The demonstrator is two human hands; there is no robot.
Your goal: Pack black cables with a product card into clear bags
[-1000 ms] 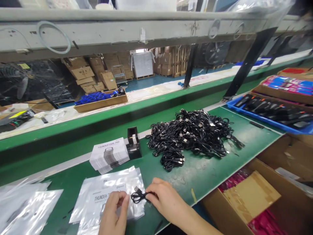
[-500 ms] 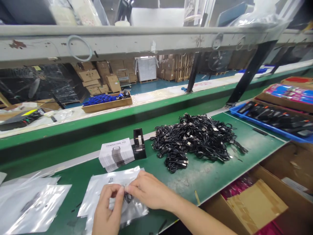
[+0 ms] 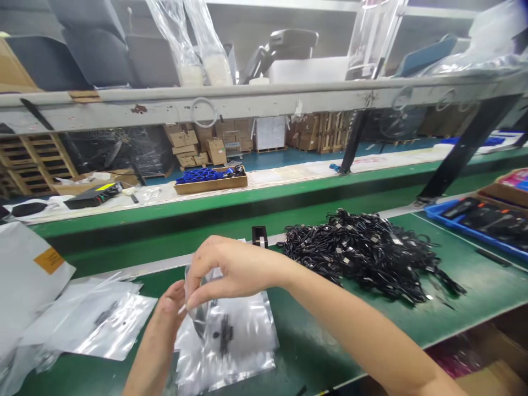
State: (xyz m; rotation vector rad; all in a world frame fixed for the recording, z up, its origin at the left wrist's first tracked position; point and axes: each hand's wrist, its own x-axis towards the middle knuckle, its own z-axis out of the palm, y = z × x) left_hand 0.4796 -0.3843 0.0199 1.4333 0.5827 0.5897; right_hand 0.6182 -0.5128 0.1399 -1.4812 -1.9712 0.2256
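My right hand (image 3: 229,272) arches over a clear plastic bag (image 3: 201,319), with thumb and fingers pinching its upper part. On the other side, my left hand (image 3: 165,311) is closed at the bag's edge, its fingertips partly hidden. Beneath lies a pile of flat plastic bags (image 3: 247,330) with dark marks showing on the top one. More flat bags (image 3: 117,324) lie to the left. Beyond my right forearm is a big heap of bundled black USB cables (image 3: 358,253). A black tape dispenser (image 3: 259,236) stands behind my right hand, partly covered.
A large white bag with an orange label (image 3: 25,286) stands at the left. At the right is a blue tray (image 3: 487,234) of black devices. A carton of blue parts (image 3: 210,184) and a black box (image 3: 94,195) sit on the ledge under the overhead shelf (image 3: 256,102).
The view has swung left and up. My right hand has risen and turned downward, and a bag now stands lifted between my hands. The printed leaflets are now mostly hidden behind my right hand.
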